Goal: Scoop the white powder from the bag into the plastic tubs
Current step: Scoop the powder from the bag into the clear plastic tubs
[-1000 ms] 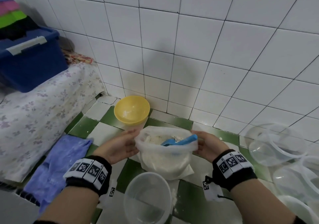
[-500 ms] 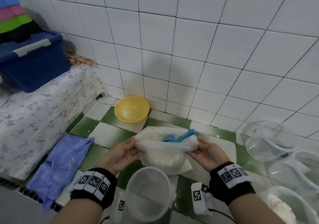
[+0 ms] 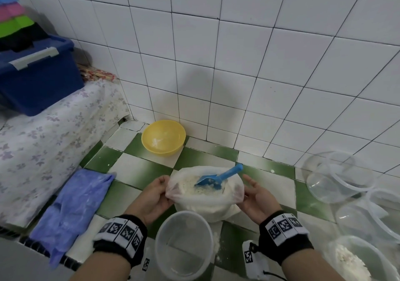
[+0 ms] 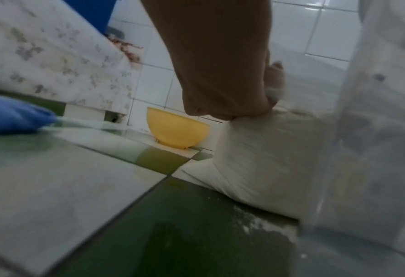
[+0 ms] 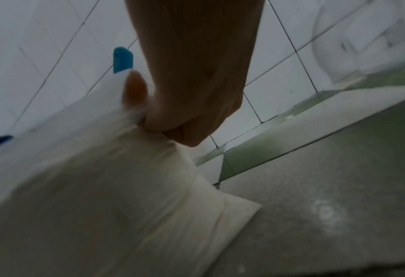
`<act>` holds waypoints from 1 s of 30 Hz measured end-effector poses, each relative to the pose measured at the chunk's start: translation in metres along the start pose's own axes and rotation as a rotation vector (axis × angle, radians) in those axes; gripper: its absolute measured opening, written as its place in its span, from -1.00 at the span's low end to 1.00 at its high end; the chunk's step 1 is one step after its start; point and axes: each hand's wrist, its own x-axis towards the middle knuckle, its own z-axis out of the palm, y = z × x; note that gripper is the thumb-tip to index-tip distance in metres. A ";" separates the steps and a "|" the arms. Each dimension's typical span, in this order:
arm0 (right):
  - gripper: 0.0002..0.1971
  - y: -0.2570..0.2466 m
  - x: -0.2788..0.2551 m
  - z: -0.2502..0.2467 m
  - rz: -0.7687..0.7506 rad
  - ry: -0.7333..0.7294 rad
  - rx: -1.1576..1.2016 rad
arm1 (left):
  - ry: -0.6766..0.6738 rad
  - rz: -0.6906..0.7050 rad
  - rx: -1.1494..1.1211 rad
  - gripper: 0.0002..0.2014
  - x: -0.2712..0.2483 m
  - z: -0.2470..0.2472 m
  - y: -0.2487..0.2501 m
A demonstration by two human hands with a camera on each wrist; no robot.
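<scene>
A clear plastic bag (image 3: 203, 205) of white powder (image 3: 190, 186) stands on the green-and-white tiled floor, its mouth held wide. A blue scoop (image 3: 216, 178) lies in the powder with its handle pointing up and to the right. My left hand (image 3: 155, 194) pinches the bag's left rim (image 4: 271, 93), fingers curled. My right hand (image 3: 255, 196) pinches the right rim (image 5: 135, 110), with the scoop handle (image 5: 123, 59) showing behind it. An empty clear tub (image 3: 184, 244) stands just in front of the bag.
A yellow bowl (image 3: 163, 137) with a little powder sits by the tiled wall. Several clear tubs (image 3: 337, 177) crowd the right side; one (image 3: 355, 261) holds powder. A blue cloth (image 3: 71, 207) lies to the left, beside a flowered covering (image 3: 43, 142) with a blue crate (image 3: 36, 79).
Both hands have pulled the bag's rim apart and down, so the mouth now stands wide and the powder and scoop bowl show. The head view has tilted.
</scene>
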 end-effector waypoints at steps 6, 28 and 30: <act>-0.77 -0.024 -0.004 0.007 -0.231 -0.093 -0.610 | 0.050 0.145 0.500 -0.75 -0.011 0.006 0.024; -0.80 -0.056 0.028 0.039 -0.076 -0.243 -0.822 | -0.325 -0.059 0.482 -0.54 0.022 0.009 0.060; -0.82 -0.059 0.028 0.040 -0.116 -0.291 -0.925 | -0.317 -0.070 0.491 -0.54 0.021 0.011 0.061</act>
